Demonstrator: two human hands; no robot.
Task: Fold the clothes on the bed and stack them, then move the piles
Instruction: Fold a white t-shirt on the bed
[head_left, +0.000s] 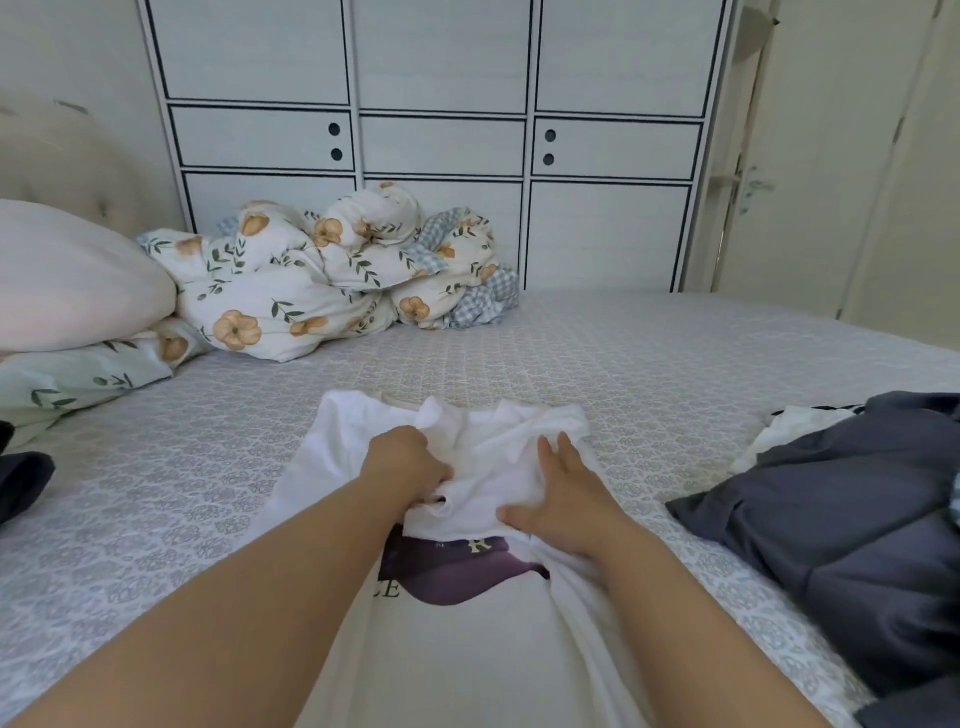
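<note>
We are early in the job, by our reading: one garment is being folded and no finished pile shows anywhere on the bed (649, 364).

Nearest to us, at six o'clock, the white T-shirt (467, 649) lies lengthwise on the bed, its purple print (447, 577) facing up. Its far end is doubled back toward us in a bunched fold. Our left hand (408, 462) is curled into that bunch, fingers closed on the cloth. Our right hand (563, 493) lies on the shirt just beside it, fingers fairly straight and spread, thumb out toward the left hand; it presses the cloth rather than gripping it. The fold looks rough and uneven, so we judge this shirt has more smoothing and at least one further fold to come.

At three o'clock a heap of dark grey clothing (841, 525) waits unfolded, with a bit of white fabric (795, 426) poking from under it. At nine o'clock a dark garment (21, 478) shows at the frame edge; we cannot tell whether it is folded. Stacking and moving the piles are still ahead.

Farther off, around eleven o'clock, a pink pillow (67, 275) and a crumpled floral duvet (322, 275) sit near the headboard. At twelve o'clock the white wardrobe (441, 140) is the only container in sight; its doors are closed, so its contents are hidden.
</note>
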